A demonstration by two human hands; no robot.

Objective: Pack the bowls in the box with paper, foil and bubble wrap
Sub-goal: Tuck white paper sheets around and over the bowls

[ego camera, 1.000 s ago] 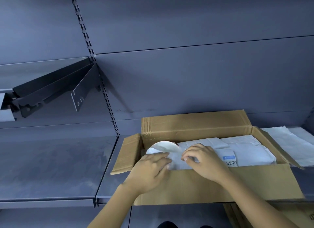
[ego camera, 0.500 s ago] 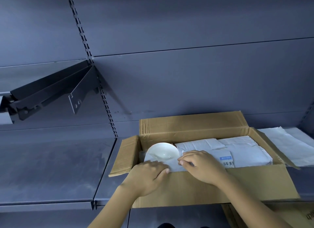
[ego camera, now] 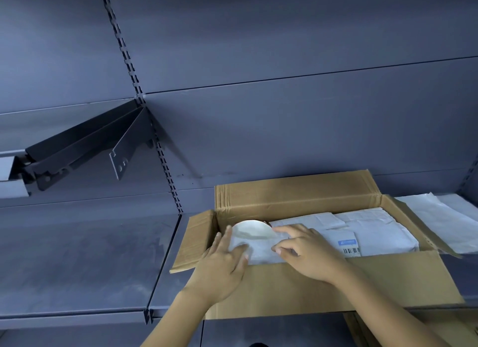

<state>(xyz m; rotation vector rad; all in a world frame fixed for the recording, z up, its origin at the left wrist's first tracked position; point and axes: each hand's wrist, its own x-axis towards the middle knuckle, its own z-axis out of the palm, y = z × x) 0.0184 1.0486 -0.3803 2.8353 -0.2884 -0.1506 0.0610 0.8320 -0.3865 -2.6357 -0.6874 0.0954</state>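
head view: white round bowl (ego camera: 252, 229) sits at left end of open brown cardboard box (ego camera: 297, 194), half under white wrapping paper (ego camera: 261, 253). left hand (ego camera: 225, 266) presses flat on the paper; right hand (ego camera: 307, 253) pinches its edge.

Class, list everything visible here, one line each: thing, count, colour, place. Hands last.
cardboard box: one, brown, open on the shelf.
bowl: one, white, box's left end.
wrapping paper: one sheet, white, around the bowl's near side.
wrapped packages: several, white, filling the box's right part.
barcode label: one, blue-white, on a package.
loose sheets: two or more, white, right of box.
shelf: one, dark grey, under box.
bracket: one, black, upper left wall.
left hand: one, flat on the wrapping paper.
right hand: one, pinching the wrapping paper.
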